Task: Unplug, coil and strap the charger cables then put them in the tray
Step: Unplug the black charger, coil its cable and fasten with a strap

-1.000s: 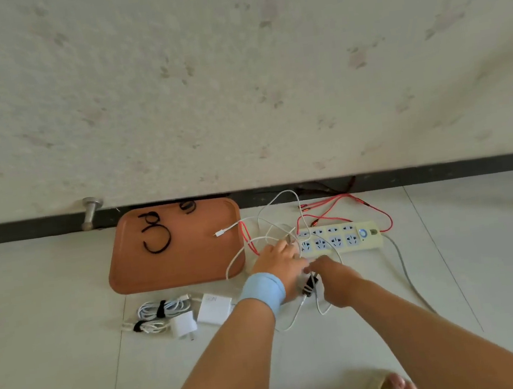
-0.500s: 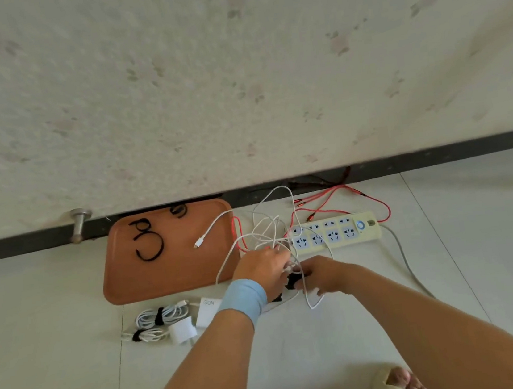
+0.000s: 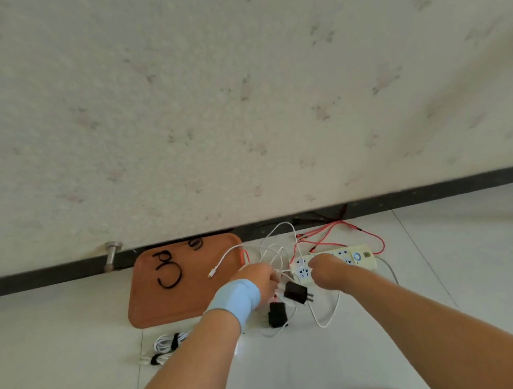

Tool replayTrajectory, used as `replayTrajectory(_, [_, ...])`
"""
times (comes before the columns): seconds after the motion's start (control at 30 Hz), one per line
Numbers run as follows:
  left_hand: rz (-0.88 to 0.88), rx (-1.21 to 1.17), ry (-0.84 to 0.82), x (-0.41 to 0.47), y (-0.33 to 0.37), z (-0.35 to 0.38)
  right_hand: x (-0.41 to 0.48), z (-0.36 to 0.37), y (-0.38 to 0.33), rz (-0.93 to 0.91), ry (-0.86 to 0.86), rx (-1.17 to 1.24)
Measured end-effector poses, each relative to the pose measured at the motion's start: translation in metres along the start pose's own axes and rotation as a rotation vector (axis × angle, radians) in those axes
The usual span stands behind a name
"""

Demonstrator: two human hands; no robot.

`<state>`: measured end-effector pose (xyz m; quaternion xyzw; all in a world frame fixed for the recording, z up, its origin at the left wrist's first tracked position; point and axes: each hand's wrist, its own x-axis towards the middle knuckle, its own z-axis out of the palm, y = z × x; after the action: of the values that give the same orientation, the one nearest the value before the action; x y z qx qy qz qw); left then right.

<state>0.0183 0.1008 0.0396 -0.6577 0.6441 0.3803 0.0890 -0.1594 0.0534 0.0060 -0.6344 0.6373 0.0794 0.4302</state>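
Observation:
My left hand (image 3: 259,278), with a blue wristband, grips a bunch of tangled white charger cables (image 3: 275,256) just left of the white power strip (image 3: 365,260). A black plug adapter (image 3: 296,292) hangs from the cables right below that hand, prongs pointing right. A second black adapter (image 3: 277,314) lies on the floor under it. My right hand (image 3: 324,270) rests on the left part of the strip; its fingers are hidden behind the knuckles. The orange-brown tray (image 3: 152,304) lies to the left with loose black straps (image 3: 169,273) on it. A white connector end (image 3: 211,274) lies over the tray.
Two coiled, strapped white cables (image 3: 169,342) lie on the floor in front of the tray. Red cables (image 3: 334,233) loop behind the strip by the wall. A metal door stop (image 3: 110,254) sticks out left of the tray. A grey cord (image 3: 390,271) runs right from the strip.
My right hand has let go of the black adapter and moved up onto the power strip. The adapter now hangs below my left hand, which still grips the white cables.

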Motion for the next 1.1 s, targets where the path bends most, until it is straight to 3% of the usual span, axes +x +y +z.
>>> replayTrajectory(0.17, [-0.019, -0.535, 0.137, -0.032, 0.008, -0.041, -0.053, -0.040, -0.049, -0.307, 0.015, -0.050])
replayTrajectory(0.33, [0.094, -0.843, 0.317, -0.074, 0.029, -0.080, -0.097, -0.071, -0.084, -0.459, 0.082, 0.020])
replayTrajectory(0.47, [0.170, -0.784, 0.424, -0.114, 0.042, -0.112, -0.137, -0.100, -0.108, -0.441, 0.071, -0.184])
replayTrajectory(0.7, [0.278, -0.576, 0.444, -0.163, 0.081, -0.156, -0.188, -0.141, -0.133, -0.524, 0.358, -0.371])
replayTrajectory(0.9, [0.252, -0.519, 0.280, -0.168, 0.093, -0.165, -0.211, -0.159, -0.142, -0.614, 0.507, -0.486])
replayTrajectory(0.97, [0.248, -0.346, 0.247, -0.167, 0.091, -0.173, -0.213, -0.166, -0.143, -0.618, 0.547, -0.386])
replayTrajectory(1.1, [0.126, 0.045, 0.193, -0.170, 0.082, -0.184, -0.218, -0.189, -0.149, -0.609, 0.582, 0.169])
